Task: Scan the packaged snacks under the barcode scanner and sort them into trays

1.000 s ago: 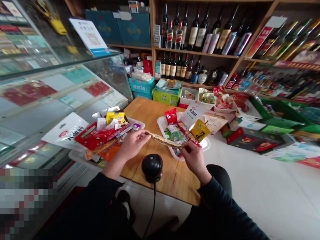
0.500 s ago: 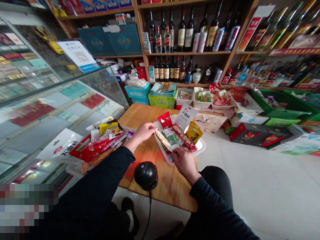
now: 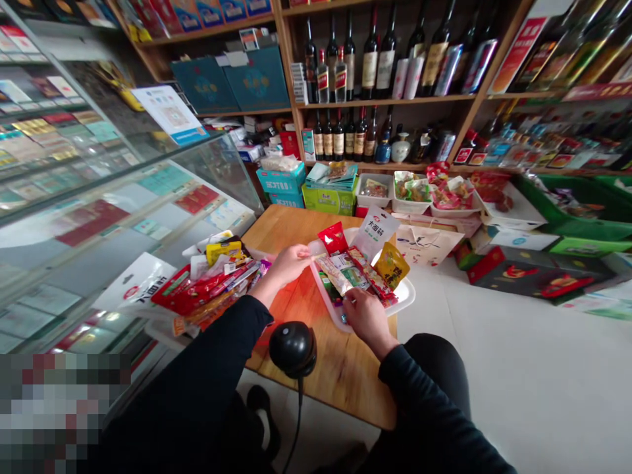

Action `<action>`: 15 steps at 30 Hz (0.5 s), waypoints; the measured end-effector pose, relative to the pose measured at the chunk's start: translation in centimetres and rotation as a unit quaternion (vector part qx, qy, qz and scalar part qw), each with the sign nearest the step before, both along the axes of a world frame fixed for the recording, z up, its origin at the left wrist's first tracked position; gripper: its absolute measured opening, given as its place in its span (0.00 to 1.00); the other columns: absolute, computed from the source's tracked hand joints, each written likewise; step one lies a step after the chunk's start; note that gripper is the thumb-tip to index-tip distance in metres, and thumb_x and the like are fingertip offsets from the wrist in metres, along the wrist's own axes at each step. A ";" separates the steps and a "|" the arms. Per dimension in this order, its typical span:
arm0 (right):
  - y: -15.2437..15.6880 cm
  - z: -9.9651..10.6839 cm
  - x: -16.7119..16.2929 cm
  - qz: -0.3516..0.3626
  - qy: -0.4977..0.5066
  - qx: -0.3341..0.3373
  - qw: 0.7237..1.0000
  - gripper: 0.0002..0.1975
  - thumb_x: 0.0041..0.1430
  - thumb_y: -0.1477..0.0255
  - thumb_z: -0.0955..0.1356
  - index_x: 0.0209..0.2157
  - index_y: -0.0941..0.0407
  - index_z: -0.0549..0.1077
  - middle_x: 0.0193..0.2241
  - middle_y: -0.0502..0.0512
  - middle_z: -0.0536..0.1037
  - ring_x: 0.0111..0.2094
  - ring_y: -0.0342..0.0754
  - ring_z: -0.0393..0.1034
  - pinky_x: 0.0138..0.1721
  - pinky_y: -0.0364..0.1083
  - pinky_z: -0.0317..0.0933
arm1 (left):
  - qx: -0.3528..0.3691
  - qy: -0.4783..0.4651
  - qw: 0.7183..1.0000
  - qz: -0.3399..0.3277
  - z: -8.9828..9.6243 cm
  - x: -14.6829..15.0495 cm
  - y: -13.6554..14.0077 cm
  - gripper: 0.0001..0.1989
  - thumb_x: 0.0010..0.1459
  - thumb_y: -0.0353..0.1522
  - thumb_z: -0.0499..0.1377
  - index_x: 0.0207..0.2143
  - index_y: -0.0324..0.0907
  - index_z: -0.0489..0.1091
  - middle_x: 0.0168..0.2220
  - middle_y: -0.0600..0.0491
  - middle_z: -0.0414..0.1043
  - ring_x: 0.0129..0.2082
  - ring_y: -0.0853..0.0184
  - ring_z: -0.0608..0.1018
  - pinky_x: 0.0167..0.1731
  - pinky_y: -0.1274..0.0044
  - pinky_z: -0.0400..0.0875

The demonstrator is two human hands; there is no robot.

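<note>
Outstretched before us, our left hand (image 3: 292,263) and right hand (image 3: 365,314) pinch opposite ends of a slim packet (image 3: 334,275) over the white tray (image 3: 407,293) at the wooden tabletop (image 3: 340,372)'s right edge; bottles (image 3: 369,64) line shelves (image 3: 376,103) beyond.

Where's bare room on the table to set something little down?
On the table, bare wood shows right of the black device, nearer than the right tray. Another patch lies beyond the left hand, before the teal boxes. Crowded: that tray, where this hand and the right hand hold a long packet, and the left tray, heaped with snack packets.
</note>
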State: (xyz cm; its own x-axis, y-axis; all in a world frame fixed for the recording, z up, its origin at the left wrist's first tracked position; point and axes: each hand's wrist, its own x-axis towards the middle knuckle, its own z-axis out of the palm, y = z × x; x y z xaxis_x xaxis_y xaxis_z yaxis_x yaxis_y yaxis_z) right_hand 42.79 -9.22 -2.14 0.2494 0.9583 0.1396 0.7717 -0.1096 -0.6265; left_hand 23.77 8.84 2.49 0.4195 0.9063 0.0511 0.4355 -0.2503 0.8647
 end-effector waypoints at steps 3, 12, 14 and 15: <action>0.0 -0.3 0.0 0.015 0.013 0.015 1.000 0.08 0.65 0.70 0.66 0.38 0.54 0.78 0.37 0.57 0.82 0.38 0.50 0.76 0.38 0.44 0.60 | 0.012 0.000 1.000 0.004 0.1 -2.0 -1.5 0.21 0.56 0.43 0.64 0.46 0.38 0.76 0.47 0.41 0.80 0.46 0.58 0.82 0.50 0.68 0.74; 1.7 1.9 -1.6 0.036 0.054 0.040 0.997 0.08 0.62 0.69 0.66 0.37 0.53 0.79 0.34 0.54 0.82 0.35 0.50 0.76 0.37 0.45 0.62 | 0.080 0.045 0.982 0.164 1.3 -12.1 -5.3 0.16 0.60 0.44 0.60 0.42 0.42 0.77 0.42 0.46 0.82 0.43 0.58 0.82 0.45 0.70 0.74; 2.6 2.8 -2.5 0.044 0.052 0.049 0.996 0.08 0.61 0.69 0.67 0.36 0.53 0.79 0.33 0.54 0.82 0.33 0.50 0.75 0.36 0.45 0.62 | 0.084 0.088 0.970 0.209 1.1 -14.4 -5.4 0.16 0.60 0.44 0.59 0.42 0.42 0.77 0.41 0.46 0.82 0.41 0.57 0.82 0.42 0.71 0.74; 3.1 3.2 -2.9 0.050 0.048 0.055 0.996 0.08 0.61 0.69 0.67 0.35 0.53 0.79 0.32 0.54 0.82 0.32 0.50 0.75 0.36 0.45 0.62 | 0.077 0.108 0.966 0.221 0.9 -15.5 -5.3 0.17 0.60 0.44 0.59 0.42 0.43 0.78 0.40 0.46 0.82 0.40 0.57 0.82 0.41 0.71 0.73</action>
